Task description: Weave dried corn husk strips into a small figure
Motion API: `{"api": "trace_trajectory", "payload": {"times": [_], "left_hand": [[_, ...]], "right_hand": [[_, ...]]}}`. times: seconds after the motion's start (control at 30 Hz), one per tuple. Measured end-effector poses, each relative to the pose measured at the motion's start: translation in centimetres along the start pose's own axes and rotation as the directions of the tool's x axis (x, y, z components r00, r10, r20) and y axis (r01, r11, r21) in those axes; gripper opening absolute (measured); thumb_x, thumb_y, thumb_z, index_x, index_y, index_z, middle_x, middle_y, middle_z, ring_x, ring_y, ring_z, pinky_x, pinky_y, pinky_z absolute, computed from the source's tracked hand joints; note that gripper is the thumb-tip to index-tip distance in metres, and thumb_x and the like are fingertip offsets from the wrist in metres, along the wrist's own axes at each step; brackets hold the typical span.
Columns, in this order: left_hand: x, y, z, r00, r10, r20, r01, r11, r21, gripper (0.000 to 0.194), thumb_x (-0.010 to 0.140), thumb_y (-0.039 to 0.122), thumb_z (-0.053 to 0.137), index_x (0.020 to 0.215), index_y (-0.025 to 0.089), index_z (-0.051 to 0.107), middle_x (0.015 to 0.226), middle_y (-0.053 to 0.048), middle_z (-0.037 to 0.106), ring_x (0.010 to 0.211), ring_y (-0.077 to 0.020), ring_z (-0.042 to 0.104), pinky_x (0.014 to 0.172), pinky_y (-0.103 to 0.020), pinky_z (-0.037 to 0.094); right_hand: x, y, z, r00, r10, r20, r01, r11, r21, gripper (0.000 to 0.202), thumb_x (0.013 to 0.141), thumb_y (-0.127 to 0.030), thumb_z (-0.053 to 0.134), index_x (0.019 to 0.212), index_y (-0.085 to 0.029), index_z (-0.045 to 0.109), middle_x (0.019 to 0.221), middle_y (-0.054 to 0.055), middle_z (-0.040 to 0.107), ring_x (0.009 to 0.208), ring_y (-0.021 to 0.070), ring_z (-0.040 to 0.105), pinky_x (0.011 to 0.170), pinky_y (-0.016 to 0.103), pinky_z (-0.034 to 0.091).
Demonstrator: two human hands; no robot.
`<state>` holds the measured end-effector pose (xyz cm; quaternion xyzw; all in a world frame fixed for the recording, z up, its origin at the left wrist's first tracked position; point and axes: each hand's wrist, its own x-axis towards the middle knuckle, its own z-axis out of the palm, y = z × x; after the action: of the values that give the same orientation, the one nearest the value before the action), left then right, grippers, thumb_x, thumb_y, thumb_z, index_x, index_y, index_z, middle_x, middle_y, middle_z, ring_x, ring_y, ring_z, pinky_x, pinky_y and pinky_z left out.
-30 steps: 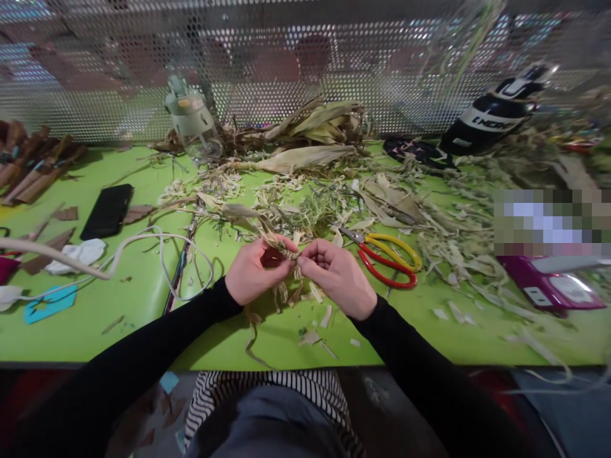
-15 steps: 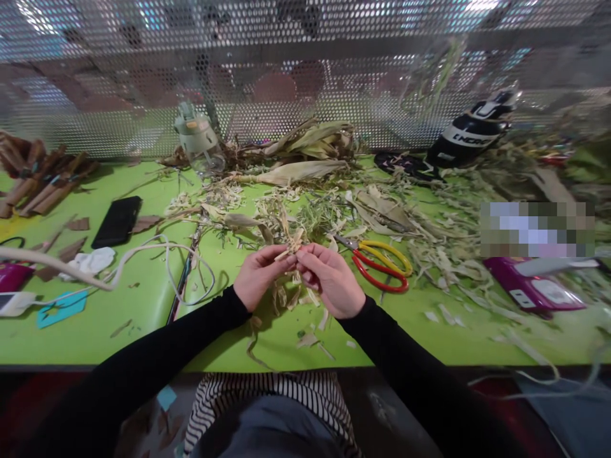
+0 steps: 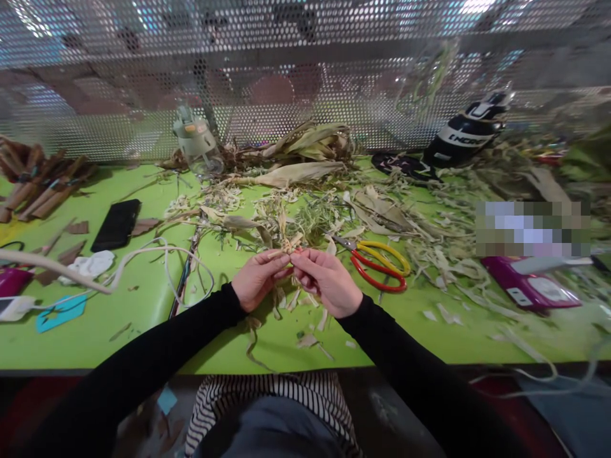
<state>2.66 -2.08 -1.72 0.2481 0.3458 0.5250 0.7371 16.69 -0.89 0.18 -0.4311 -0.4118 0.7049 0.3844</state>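
My left hand (image 3: 260, 275) and my right hand (image 3: 325, 277) meet above the green table, thumbs and fingertips pinched together. Between them they hold a small piece of dried corn husk (image 3: 287, 245), pale and apparently knotted or plaited. Its upper end points away from me, and the fingers cover the rest. Shredded green husk strands (image 3: 312, 216) lie just beyond the fingertips. Scissors (image 3: 379, 264) with one yellow and one red handle rest to the right of my right hand, blades toward the hands. Small husk scraps (image 3: 308, 340) lie below the hands.
Whole dried husks (image 3: 305, 172) are heaped along a perforated metal screen (image 3: 286, 83). A clear bottle (image 3: 198, 143) and a black bottle (image 3: 463, 137) stand at the back. On the left are a black phone (image 3: 116, 226), a white cable (image 3: 126, 257) and brown bundles (image 3: 41, 181).
Both hands stay together on the husk piece, with the fingertips drawn slightly closer over it. The whole view has shifted a little.
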Motion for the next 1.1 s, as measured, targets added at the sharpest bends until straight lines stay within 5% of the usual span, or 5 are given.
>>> {"api": "trace_trajectory", "payload": {"times": [0.23, 0.53, 0.83, 0.93, 1.1], "left_hand": [[-0.2, 0.8, 0.1, 0.995, -0.033, -0.093, 0.034, 0.999, 0.007, 0.029, 0.052, 0.027, 0.087, 0.072, 0.014, 0.07, 0.078, -0.001, 0.072, 0.071, -0.0087, 0.064, 0.078, -0.023, 0.051], [-0.6, 1.1, -0.5, 0.984, -0.177, 0.015, 0.171, 0.968, 0.184, 0.028, 0.062, 0.029, 0.082, 0.08, 0.011, 0.069, 0.069, -0.004, 0.069, 0.065, -0.0116, 0.065, 0.065, -0.022, 0.049], [-0.7, 0.6, 0.0, 0.994, 0.06, -0.087, -0.035, 0.966, 0.257, 0.025, 0.066, 0.031, 0.078, 0.073, 0.011, 0.065, 0.066, -0.001, 0.065, 0.06, -0.0084, 0.061, 0.068, -0.022, 0.051], [-0.7, 0.6, -0.2, 0.976, 0.217, -0.035, -0.173, 0.856, 0.488, 0.02, 0.074, 0.033, 0.069, 0.078, 0.013, 0.063, 0.069, -0.001, 0.066, 0.063, -0.0118, 0.063, 0.067, -0.024, 0.05], [-0.7, 1.4, -0.6, 0.904, 0.404, 0.143, -0.332, 0.45, 0.829, 0.013, 0.079, 0.028, 0.058, 0.078, 0.016, 0.063, 0.067, -0.001, 0.063, 0.061, -0.0138, 0.058, 0.063, -0.026, 0.043]], "right_hand": [[0.1, -0.6, -0.8, 0.988, -0.158, -0.003, 0.155, 0.972, -0.175, 0.036, 0.066, -0.042, 0.077, 0.074, -0.018, 0.051, 0.056, -0.009, 0.046, 0.043, 0.002, 0.034, 0.038, 0.017, 0.024], [0.6, -0.3, -1.3, 0.952, -0.279, 0.128, 0.306, 0.851, -0.426, 0.025, 0.074, -0.037, 0.07, 0.087, -0.018, 0.06, 0.072, -0.001, 0.061, 0.067, 0.012, 0.055, 0.062, 0.026, 0.045], [0.7, 1.0, -0.1, 0.952, -0.302, -0.055, 0.283, 0.932, -0.225, 0.039, 0.066, -0.04, 0.076, 0.091, -0.021, 0.053, 0.07, -0.004, 0.062, 0.062, 0.011, 0.059, 0.063, 0.026, 0.048], [0.8, 1.4, 0.2, 0.943, -0.319, -0.097, 0.295, 0.933, -0.204, 0.041, 0.063, -0.041, 0.078, 0.085, -0.022, 0.049, 0.07, -0.006, 0.057, 0.059, 0.0083, 0.054, 0.058, 0.022, 0.044], [1.2, 1.6, 0.1, 0.948, -0.299, -0.107, 0.267, 0.933, -0.243, 0.045, 0.061, -0.045, 0.078, 0.079, -0.022, 0.044, 0.061, -0.009, 0.047, 0.05, 0.0057, 0.041, 0.047, 0.019, 0.034]]}}
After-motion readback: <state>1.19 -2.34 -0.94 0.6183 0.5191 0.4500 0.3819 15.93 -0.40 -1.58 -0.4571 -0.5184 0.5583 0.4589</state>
